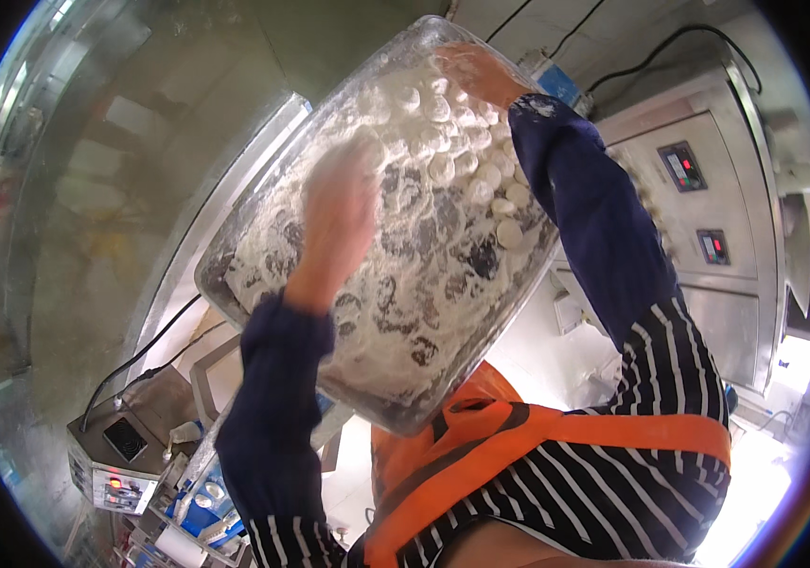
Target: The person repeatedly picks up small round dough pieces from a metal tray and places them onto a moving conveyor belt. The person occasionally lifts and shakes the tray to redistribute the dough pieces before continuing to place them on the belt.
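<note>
In front of me is a deep metal tray [368,403] dusted heavily with white flour [274,248]. Small round dough pieces [440,170], flour-coated, are crowded along its far and right side. My left hand [340,213] is motion-blurred over the tray's left half, its fingertips among flour and a dough piece near the crowd's edge; whether it grips anything is unclear. My right hand [479,71] reaches into the tray's far end by the rim, beside the dough pieces. Flour covers its fingers, and what they hold cannot be made out.
At right stands a stainless-steel cabinet [721,298] with two lit control panels [683,167]. A metal-cased device [139,433] with a black vent and cable sits lower left, near a blue tray [210,504] of small items. Black cables [650,60] run along the upper right.
</note>
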